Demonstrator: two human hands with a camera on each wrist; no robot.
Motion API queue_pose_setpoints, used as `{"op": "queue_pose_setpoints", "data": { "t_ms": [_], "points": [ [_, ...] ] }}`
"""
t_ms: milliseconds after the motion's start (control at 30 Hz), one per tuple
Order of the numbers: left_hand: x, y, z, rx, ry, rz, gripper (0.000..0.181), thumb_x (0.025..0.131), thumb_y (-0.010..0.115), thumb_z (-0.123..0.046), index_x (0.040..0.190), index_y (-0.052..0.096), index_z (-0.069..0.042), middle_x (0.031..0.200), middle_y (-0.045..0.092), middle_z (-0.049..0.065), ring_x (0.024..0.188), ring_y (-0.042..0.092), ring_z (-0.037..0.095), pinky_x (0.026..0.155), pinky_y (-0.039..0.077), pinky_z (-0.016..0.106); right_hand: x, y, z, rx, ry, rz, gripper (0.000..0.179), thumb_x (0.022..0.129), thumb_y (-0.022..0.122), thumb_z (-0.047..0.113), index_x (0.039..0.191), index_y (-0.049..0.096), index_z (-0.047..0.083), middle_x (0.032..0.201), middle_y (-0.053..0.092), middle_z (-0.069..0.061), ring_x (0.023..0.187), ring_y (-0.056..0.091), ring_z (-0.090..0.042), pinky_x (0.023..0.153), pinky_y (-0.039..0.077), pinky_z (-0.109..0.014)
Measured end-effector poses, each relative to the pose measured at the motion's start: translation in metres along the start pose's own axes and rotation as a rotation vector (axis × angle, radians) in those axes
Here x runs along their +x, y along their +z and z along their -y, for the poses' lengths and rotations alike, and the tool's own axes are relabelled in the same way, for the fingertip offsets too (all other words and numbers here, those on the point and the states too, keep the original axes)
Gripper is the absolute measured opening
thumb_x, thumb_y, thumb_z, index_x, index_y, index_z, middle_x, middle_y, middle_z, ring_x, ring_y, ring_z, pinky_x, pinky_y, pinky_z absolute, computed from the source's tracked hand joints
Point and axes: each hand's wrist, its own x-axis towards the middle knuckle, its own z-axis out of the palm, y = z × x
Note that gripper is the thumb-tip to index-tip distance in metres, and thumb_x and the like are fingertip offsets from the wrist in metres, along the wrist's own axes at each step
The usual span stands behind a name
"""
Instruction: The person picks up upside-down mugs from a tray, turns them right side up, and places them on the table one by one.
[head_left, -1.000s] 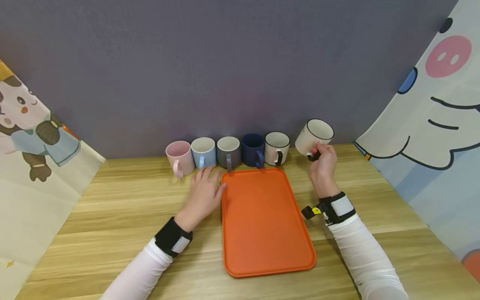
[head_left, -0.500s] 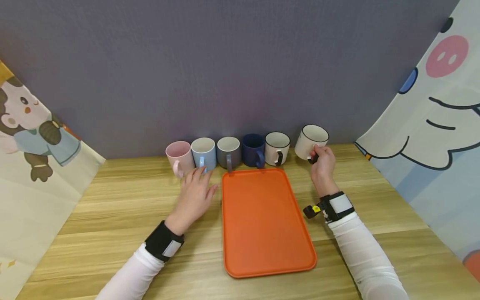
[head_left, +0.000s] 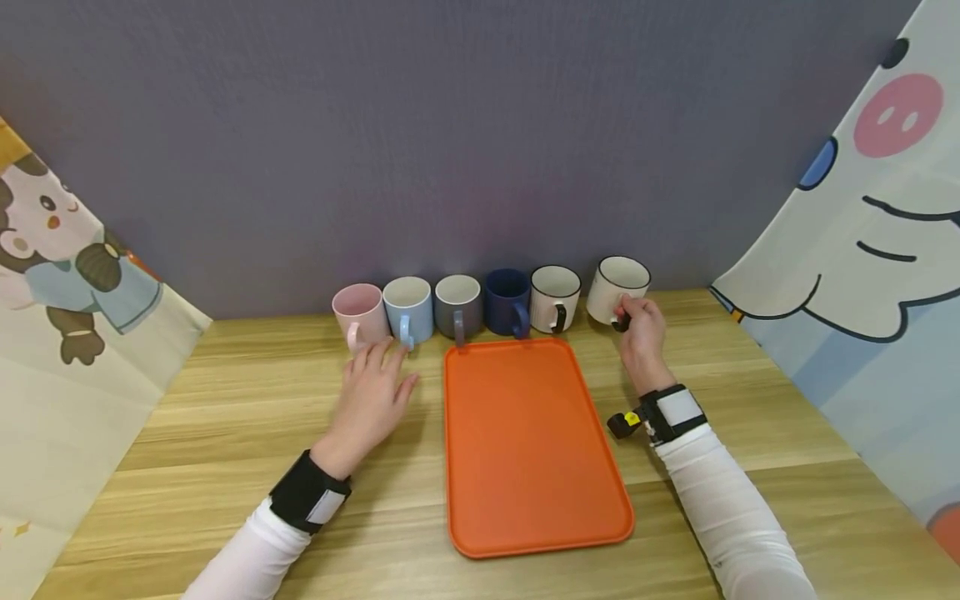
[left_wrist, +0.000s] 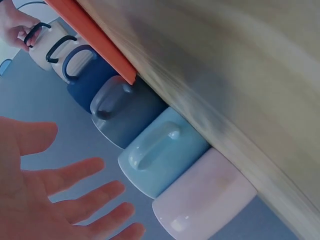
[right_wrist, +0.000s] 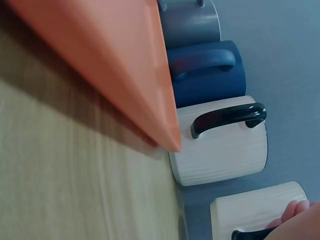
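My right hand [head_left: 643, 337] grips the black handle of a white mug [head_left: 611, 293] with a black rim, at the right end of a row of mugs. In the right wrist view this ribbed white mug [right_wrist: 255, 210] leans at a slight tilt, apart from its neighbour, a matching white mug [head_left: 555, 302]. My left hand [head_left: 367, 400] has its fingers spread and holds nothing. Its fingertips are just in front of the pink mug [head_left: 362, 308] and the light blue mug [head_left: 408, 304]. In the left wrist view the left hand [left_wrist: 60, 185] is open beside the row.
A grey mug [head_left: 459, 302] and a navy mug [head_left: 507, 296] complete the row against the grey backdrop [head_left: 450, 150]. An orange tray [head_left: 536, 442] lies on the wooden table [head_left: 247, 417] in front of them. Printed cloths hang at both sides.
My right hand has lowered the white mug toward the table and brought it slightly left, more upright. My left hand has drawn back left and toward me, away from the tray's edge.
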Motion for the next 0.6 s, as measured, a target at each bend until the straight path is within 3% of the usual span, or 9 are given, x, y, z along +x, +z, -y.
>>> {"op": "queue_pose_setpoints", "data": {
  "t_ms": [600],
  "points": [
    [-0.007, -0.008, 0.011, 0.016, -0.032, 0.011, 0.045, 0.092, 0.060, -0.028, 0.127, 0.054, 0.001, 0.133, 0.047, 0.025, 0.124, 0.039, 0.043, 0.097, 0.032, 0.061, 0.011, -0.006, -0.016, -0.106, 0.036, 0.085, 0.027, 0.094, 0.053, 0.000, 0.069, 0.047, 0.008, 0.063, 0.055, 0.001, 0.064, 0.052, -0.011, 0.065, 0.042, -0.020]
  ]
}}
